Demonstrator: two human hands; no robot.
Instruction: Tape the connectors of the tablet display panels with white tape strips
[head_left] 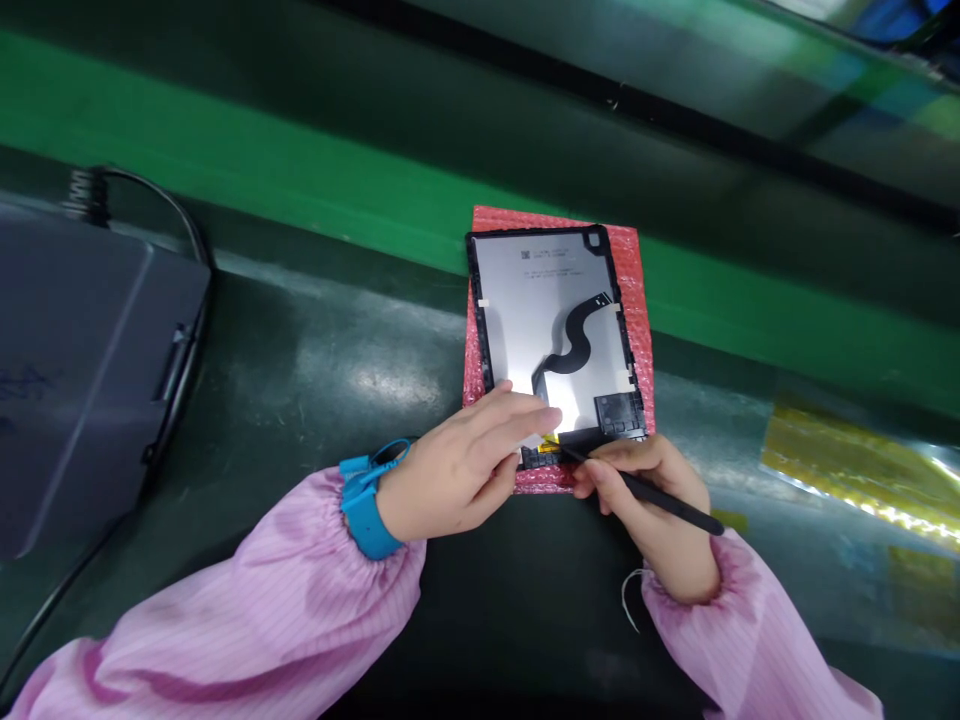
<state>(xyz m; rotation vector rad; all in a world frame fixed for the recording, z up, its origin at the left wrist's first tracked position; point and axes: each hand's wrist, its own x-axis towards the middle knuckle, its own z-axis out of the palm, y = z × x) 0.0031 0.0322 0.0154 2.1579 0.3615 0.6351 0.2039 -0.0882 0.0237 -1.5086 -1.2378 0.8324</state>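
Note:
An opened tablet back (pixel 551 320) with a silver inner plate and a curved black flex cable (pixel 574 335) lies on a pink bubble-wrap sheet (pixel 634 290). My left hand (pixel 465 465) rests on the tablet's near edge, fingers stretched forward and pressing beside a small yellow tab (pixel 551 440). My right hand (pixel 660 500) is closed round a thin black stylus-like tool (pixel 645 490), whose tip touches the tablet's near edge by that tab. A blue wrist strap (pixel 364 505) sits on my left wrist. Both sleeves are pink.
A dark grey case (pixel 82 360) with black cables lies at the left. A green belt strip (pixel 300 170) runs behind the tablet. A yellowish transparent film (pixel 855 465) lies at the right on the dark worktop (pixel 337 380).

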